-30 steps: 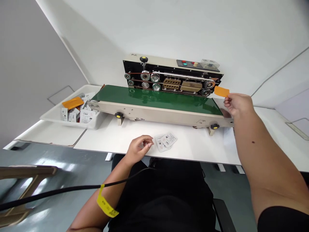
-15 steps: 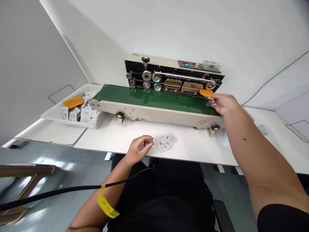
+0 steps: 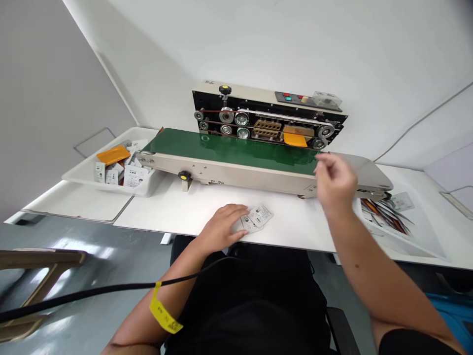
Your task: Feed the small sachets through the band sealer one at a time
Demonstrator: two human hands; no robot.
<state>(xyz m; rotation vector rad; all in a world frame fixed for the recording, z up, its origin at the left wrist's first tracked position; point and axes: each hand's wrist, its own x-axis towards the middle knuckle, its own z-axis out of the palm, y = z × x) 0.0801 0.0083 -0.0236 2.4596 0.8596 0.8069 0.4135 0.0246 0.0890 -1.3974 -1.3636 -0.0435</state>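
My left hand (image 3: 224, 228) lies at the left edge of the small printed packets (image 3: 263, 214) on the white table. Its thumb and fingers are apart and touch the packets, partly covering them. My right hand (image 3: 335, 181) is over the front right part of the conveyor, fingers curled in and somewhat blurred; nothing shows in it. An orange packet (image 3: 295, 140) hangs in the band sealing machine (image 3: 269, 106), its upper edge between the bands at the brass blocks. Below it runs the green conveyor belt (image 3: 221, 150).
A white bin (image 3: 148, 190) at the left holds an orange packet and several printed white ones. At the right, another white tray (image 3: 414, 246) holds packets standing on edge. A black cable (image 3: 111, 290) with a yellow tag (image 3: 164, 315) crosses my left arm.
The orange packet has left my right hand and moved left along the machine. My right hand has drawn back toward me. My left hand has moved right onto the printed packets, its fingers spreading.
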